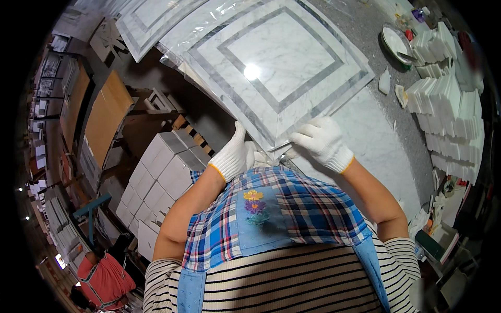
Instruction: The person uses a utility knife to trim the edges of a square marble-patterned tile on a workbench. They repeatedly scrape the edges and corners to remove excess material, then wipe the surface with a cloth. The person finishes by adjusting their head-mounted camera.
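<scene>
A square white marble panel (282,57) with grey inlaid bands lies ahead of me, one corner pointing at my body. My left hand (229,156), in a white knitted glove with a yellow cuff, rests along the panel's left edge by that corner. Its fingers stretch forward; part of the hand is hidden near the corner. On the other side, my right hand (323,142), gloved alike, has its fingers curled over the right edge close to the corner. Clear plastic film (279,154) shows at the corner, between the hands.
A second banded panel (146,23) lies at the far left. White tile stacks (443,109) line the right, near a bowl (394,44) with a tool in it and a white bottle (384,82). Stacked blocks (162,172) and a person in red (107,281) are at left.
</scene>
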`<state>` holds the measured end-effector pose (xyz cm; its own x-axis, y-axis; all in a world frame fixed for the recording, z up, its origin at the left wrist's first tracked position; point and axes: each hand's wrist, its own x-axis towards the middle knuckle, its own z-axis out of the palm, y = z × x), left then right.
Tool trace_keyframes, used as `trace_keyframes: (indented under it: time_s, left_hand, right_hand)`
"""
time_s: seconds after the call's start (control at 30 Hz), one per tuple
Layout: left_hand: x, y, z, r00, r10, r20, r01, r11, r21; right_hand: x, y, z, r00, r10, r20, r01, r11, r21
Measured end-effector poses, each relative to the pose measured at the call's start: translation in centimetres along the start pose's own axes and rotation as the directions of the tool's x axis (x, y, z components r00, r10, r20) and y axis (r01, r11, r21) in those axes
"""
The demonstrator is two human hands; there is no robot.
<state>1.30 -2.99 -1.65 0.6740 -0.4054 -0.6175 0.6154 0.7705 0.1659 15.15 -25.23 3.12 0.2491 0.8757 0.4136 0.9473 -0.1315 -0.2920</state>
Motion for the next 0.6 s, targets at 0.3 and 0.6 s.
trace_keyframes:
  time_s: [0.3, 0.6]
  left_hand:
    - [0.4, -0.2, -0.5, 0.997, 0.026, -0.079, -0.024, 0.999, 0.032]
    - [0.1, -0.1, -0.1, 0.995, -0.013, -0.101, 0.013, 1.000, 0.002]
  right_hand:
    - [-0.9, 0.4, 0.0, 0.999, 0.040, 0.013, -0.040, 0.999, -0.005]
    - [-1.1, -0.5, -0.3, 0.998, 0.044, 0.036, -0.044, 0.999, -0.023]
